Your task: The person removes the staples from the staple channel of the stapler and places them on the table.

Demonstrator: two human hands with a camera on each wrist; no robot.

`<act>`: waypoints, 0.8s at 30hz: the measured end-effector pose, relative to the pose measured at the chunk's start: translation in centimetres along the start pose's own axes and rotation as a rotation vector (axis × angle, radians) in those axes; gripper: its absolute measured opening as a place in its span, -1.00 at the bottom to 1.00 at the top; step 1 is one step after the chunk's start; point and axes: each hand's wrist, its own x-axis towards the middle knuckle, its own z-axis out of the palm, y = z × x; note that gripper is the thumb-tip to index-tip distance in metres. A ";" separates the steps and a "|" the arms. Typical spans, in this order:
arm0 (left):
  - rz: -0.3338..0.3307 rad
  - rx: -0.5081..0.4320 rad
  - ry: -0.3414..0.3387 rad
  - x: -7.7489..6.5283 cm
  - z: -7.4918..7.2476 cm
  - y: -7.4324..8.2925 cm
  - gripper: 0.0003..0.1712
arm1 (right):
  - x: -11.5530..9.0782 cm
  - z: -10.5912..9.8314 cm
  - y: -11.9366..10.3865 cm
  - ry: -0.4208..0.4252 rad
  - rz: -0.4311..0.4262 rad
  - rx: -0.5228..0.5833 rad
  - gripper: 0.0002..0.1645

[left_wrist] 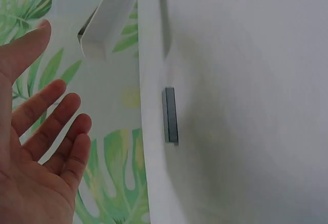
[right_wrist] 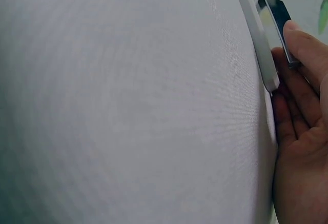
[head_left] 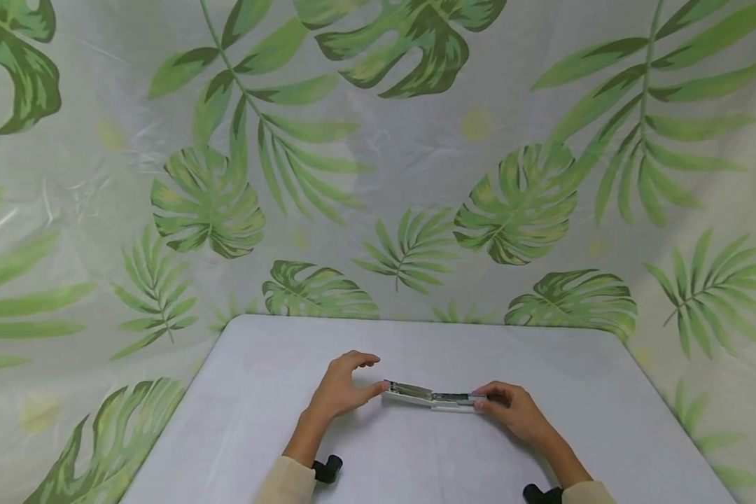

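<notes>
Stapler (head_left: 409, 400), one, white casing with dark metal inner parts; unfolded to a long, shallow shape, left half tilted with its metal-lined inside exposed, right half showing a metal rail (right_wrist: 279, 16) apart from a white base (right_wrist: 259, 44). Location: between the two hands, above the near half of the table, around the middle from left to right.

Right hand (head_left: 510, 409): at the stapler's right end, thumb and fingers pinching the end of the rail; white base just beside the fingers.

Left hand (head_left: 343, 388): at the stapler's left end, fingers spread and thumb held apart, gripping nothing; thumb tip near the casing, a gap showing in the left wrist view.

Grey bar (left_wrist: 170, 115), one, small and narrow: lying on the table to the left of the stapler, apart from the left hand.

Table (head_left: 277, 350): white covering. Beyond its far edge, a pale backdrop (head_left: 416, 168) printed with green leaves. Sleeves (head_left: 288, 481), beige, at both forearms.
</notes>
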 end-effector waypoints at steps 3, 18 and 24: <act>0.009 -0.025 0.001 0.3 0.4 0.6 -0.42 | 0.0 0.1 0.1 -0.008 0.010 -0.002 -0.71; 0.084 0.007 -0.036 2.9 3.5 4.2 -0.49 | 0.0 -0.2 -0.6 0.016 0.001 -0.020 -0.72; 0.099 0.012 -0.051 3.2 5.0 5.0 -0.51 | -0.1 0.0 -0.6 0.010 -0.004 -0.030 -0.72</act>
